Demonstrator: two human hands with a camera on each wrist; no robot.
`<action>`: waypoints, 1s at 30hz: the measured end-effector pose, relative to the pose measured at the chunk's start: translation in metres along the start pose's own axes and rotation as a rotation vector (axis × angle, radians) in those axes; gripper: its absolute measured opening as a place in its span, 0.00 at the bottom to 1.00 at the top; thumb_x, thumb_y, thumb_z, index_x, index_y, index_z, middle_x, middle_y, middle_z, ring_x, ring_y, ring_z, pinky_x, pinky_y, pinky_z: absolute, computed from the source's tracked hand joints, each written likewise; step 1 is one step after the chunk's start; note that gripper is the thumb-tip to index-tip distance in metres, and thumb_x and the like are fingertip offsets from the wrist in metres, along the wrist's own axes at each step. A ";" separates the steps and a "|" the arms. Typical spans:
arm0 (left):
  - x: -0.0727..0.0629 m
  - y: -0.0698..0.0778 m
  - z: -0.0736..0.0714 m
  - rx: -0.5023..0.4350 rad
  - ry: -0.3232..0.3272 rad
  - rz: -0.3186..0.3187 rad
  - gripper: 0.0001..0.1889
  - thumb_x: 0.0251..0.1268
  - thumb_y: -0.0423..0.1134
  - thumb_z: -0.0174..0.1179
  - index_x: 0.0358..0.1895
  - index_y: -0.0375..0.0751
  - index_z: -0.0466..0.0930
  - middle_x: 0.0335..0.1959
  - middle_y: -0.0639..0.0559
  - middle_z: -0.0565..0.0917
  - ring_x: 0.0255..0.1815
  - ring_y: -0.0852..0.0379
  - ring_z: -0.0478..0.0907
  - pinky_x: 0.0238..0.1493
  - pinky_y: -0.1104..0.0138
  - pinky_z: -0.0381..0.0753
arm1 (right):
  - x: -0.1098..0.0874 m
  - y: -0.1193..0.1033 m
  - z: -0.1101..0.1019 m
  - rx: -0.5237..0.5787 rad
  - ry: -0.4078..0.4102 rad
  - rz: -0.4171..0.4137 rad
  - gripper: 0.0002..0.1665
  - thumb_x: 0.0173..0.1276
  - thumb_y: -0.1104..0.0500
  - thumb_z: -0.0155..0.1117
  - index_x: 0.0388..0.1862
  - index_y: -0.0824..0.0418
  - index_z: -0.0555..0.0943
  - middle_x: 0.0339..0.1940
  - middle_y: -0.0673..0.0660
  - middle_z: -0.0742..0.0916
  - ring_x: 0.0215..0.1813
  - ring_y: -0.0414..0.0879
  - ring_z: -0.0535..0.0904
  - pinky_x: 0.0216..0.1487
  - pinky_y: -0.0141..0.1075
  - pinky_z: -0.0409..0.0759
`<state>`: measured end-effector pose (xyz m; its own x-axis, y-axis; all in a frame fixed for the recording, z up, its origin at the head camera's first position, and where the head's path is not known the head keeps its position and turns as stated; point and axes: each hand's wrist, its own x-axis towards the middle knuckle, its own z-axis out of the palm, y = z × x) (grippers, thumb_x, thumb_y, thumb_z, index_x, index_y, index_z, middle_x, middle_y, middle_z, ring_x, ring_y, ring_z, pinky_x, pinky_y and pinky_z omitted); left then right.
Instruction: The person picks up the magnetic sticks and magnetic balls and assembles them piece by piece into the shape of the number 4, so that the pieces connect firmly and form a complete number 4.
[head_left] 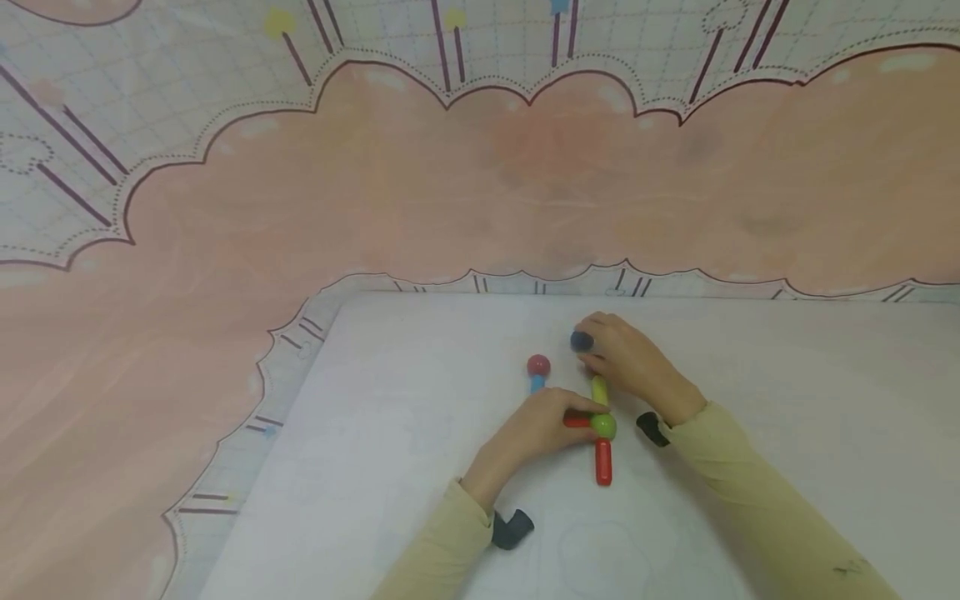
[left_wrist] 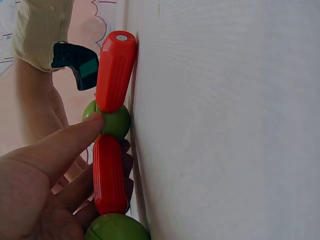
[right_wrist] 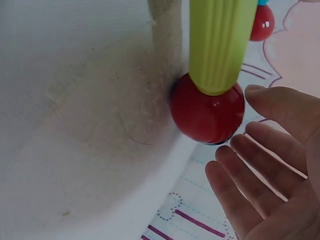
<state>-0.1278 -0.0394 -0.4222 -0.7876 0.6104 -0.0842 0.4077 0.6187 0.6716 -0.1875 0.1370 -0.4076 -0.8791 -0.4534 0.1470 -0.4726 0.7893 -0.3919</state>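
Near the middle of the table, my left hand pinches a green ball between thumb and fingers. A red rod joins the ball on its near side, and another red rod runs under the hand to a second green ball. From the first ball a yellow-green rod extends away to a red ball, whose other side is dark blue. Beside that ball is my right hand, its fingers loosely spread and thumb tip close to the surface; contact is unclear.
Left of the right hand lies another red ball on a blue rod, partly hidden by the left hand. The white table has its far edge against a patterned backdrop. A dark wrist device sits at the left cuff.
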 end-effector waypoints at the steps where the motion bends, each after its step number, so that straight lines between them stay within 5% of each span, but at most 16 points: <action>1: 0.000 0.000 0.000 0.000 0.001 0.001 0.18 0.64 0.42 0.68 0.57 0.52 0.85 0.52 0.60 0.87 0.43 0.71 0.75 0.47 0.80 0.73 | 0.001 0.001 0.001 0.003 -0.004 0.000 0.24 0.64 0.62 0.71 0.57 0.69 0.80 0.56 0.63 0.83 0.59 0.57 0.78 0.64 0.50 0.76; 12: 0.000 0.001 0.000 -0.012 -0.001 -0.012 0.18 0.63 0.42 0.68 0.57 0.52 0.85 0.51 0.61 0.87 0.39 0.69 0.72 0.40 0.80 0.71 | 0.007 0.009 0.004 0.022 -0.036 0.016 0.19 0.66 0.62 0.68 0.55 0.68 0.82 0.55 0.63 0.84 0.56 0.57 0.80 0.64 0.51 0.76; 22: 0.001 0.000 0.001 -0.021 0.005 -0.007 0.17 0.63 0.41 0.68 0.56 0.52 0.85 0.50 0.61 0.87 0.37 0.69 0.71 0.36 0.79 0.70 | 0.009 0.009 0.001 0.173 -0.085 0.222 0.21 0.71 0.60 0.64 0.60 0.65 0.79 0.59 0.62 0.82 0.58 0.58 0.77 0.65 0.54 0.74; 30: 0.000 0.001 0.000 -0.013 0.009 -0.012 0.17 0.63 0.41 0.68 0.56 0.53 0.85 0.50 0.61 0.87 0.38 0.68 0.72 0.38 0.79 0.70 | 0.012 0.011 0.002 0.212 -0.079 0.249 0.19 0.71 0.63 0.63 0.59 0.65 0.78 0.59 0.64 0.81 0.60 0.60 0.78 0.62 0.54 0.77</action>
<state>-0.1270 -0.0389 -0.4219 -0.7964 0.5986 -0.0855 0.3926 0.6194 0.6798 -0.2026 0.1394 -0.4117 -0.9546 -0.2947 -0.0440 -0.2135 0.7798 -0.5885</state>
